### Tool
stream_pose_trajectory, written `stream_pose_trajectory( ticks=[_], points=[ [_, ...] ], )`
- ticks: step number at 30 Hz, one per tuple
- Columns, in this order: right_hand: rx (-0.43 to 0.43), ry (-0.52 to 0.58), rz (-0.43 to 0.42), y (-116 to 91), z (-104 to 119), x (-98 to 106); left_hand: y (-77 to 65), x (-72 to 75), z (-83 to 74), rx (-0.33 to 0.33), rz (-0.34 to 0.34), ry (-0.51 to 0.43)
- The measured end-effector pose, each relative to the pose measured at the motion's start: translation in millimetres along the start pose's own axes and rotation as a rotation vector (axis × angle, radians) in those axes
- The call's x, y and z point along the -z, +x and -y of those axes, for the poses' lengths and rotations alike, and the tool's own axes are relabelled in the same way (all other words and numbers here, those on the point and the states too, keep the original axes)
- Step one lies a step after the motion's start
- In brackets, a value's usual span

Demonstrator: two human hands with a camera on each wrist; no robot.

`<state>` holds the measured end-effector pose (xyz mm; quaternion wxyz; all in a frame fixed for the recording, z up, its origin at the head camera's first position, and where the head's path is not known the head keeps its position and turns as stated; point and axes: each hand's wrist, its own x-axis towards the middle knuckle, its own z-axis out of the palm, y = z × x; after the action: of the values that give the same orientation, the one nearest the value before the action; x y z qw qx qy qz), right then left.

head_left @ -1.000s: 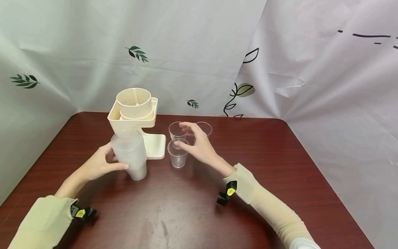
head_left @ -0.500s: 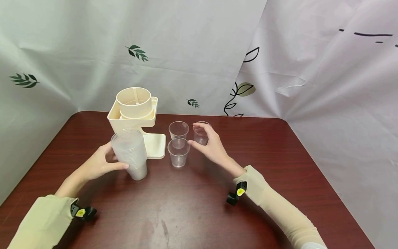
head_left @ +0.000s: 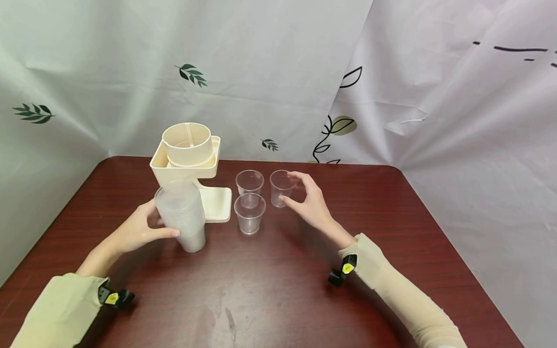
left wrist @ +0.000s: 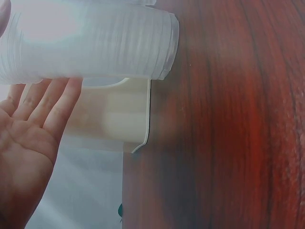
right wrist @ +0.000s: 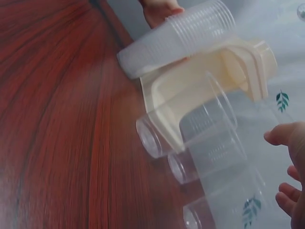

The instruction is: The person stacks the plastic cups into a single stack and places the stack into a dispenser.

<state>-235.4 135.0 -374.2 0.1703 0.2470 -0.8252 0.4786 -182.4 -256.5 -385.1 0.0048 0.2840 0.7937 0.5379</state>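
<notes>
My left hand (head_left: 137, 231) grips a tall stack of nested clear plastic cups (head_left: 182, 212), its thumb on the near side and its fingers behind. In the left wrist view, those fingers (left wrist: 47, 102) lie against the stack's side. Three single clear cups stand upright in a small cluster: a front cup (head_left: 250, 220), a back left cup (head_left: 249, 180) and a back right cup (head_left: 277, 193). At the back right cup's right side is my right hand (head_left: 312, 203), thumb and fingers spread apart. In the right wrist view, a gap shows between that hand (right wrist: 295, 167) and the cups.
Behind the stack stands a cream plastic cup dispenser (head_left: 184, 170) with a round tube on top and a flat base (head_left: 217, 205). The dark red wooden table (head_left: 270, 295) meets a white patterned curtain (head_left: 261, 82) at the back and sides.
My right hand has moved right, from above the front and back left cups to the right side of the back right cup. My left hand and the stack have stayed still.
</notes>
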Motion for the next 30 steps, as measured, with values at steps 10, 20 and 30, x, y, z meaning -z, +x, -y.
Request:
stream_pose_trajectory(
  ticks=[10,20,30],
  points=[
    [-0.035,0.004,-0.047,-1,-12,7,-0.6,0.1,-0.1,-0.003,0.004,-0.011],
    [-0.146,0.015,-0.025,4,-21,7,0.1,-0.6,0.3,-0.017,0.005,-0.003],
    [-0.255,0.116,0.014,7,-31,6,-0.7,0.3,-1.7,0.009,0.015,0.001]
  ],
)
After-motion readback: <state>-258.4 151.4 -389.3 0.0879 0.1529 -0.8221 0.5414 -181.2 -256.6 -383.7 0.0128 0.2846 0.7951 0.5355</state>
